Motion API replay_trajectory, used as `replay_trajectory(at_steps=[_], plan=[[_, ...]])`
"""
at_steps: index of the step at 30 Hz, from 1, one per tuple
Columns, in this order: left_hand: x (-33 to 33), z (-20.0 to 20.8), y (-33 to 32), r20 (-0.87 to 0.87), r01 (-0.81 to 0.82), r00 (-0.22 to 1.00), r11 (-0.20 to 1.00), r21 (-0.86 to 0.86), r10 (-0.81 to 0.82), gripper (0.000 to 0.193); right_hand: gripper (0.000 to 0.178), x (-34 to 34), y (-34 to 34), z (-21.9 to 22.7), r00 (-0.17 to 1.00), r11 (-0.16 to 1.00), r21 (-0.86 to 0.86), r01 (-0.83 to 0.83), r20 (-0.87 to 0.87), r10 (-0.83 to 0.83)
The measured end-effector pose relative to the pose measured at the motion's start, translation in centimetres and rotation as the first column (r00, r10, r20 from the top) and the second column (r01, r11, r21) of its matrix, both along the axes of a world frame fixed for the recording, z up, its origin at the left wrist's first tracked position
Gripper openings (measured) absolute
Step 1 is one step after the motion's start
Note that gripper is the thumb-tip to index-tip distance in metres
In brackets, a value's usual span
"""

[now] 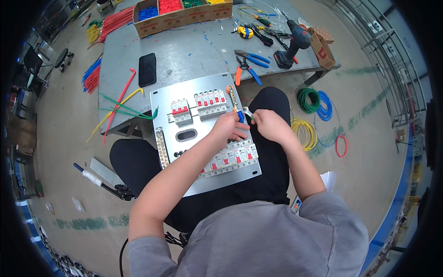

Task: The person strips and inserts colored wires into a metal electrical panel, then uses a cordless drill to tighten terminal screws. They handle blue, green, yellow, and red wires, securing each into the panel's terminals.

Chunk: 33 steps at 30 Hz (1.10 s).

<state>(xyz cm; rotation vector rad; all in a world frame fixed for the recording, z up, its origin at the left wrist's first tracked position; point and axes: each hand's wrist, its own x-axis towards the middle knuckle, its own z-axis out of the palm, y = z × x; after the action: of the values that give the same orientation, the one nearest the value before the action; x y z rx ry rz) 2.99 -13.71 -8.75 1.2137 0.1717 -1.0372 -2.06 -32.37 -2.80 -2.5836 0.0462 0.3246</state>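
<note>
While a silver rectangular metal panel point(184, 90) fitted with white circuit breakers point(211, 104) is supported on the seated person's lap, a small silver metal tool point(248, 112) is pinched in the right hand point(272, 125). Beside a blue piece point(240, 116), the left hand point(228, 128) is held curled; whether anything is gripped cannot be told. On the grey metal table point(184, 55), a cardboard box point(196, 19) of coloured parts and a black phone point(147, 69) are set; green coiled wire point(308, 100) is left on the beige floor point(369, 138).
</note>
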Motion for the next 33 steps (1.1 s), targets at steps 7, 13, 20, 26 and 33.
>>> replay_trajectory(at_steps=[7, 13, 20, 26, 33], plan=[[0.2, -0.4, -0.2, 0.064, 0.077, 0.995, 0.996, 0.043, -0.08, 0.039, 0.018, 4.1, -3.1, 1.6, 0.933, 0.951, -0.247, -0.184, 0.262, 0.248], [0.0, -0.5, -0.8, 0.117, 0.093, 0.988, 0.992, 0.081, -0.102, 0.032, 0.015, 8.2, -3.4, 0.8, 0.88, 0.849, -0.351, -0.394, 0.122, 0.459], [0.1, -0.5, -0.9, 0.135, 0.092, 0.985, 0.992, 0.087, -0.104, 0.025, 0.012, 10.9, -2.8, 0.4, 0.811, 0.757, -0.379, -0.533, 0.026, 0.584], [0.0, -0.9, -0.8, 0.142, 0.103, 0.984, 0.992, 0.069, -0.112, 0.024, 0.016, 6.4, -0.8, 0.9, 0.944, 0.872, -0.367, -0.323, -0.06, 0.325], [-0.1, -1.0, -0.7, 0.151, 0.104, 0.982, 0.992, 0.068, -0.114, 0.023, 0.019, 1.9, 1.7, 0.3, 0.987, 0.919, -0.379, -0.113, 0.066, 0.149]])
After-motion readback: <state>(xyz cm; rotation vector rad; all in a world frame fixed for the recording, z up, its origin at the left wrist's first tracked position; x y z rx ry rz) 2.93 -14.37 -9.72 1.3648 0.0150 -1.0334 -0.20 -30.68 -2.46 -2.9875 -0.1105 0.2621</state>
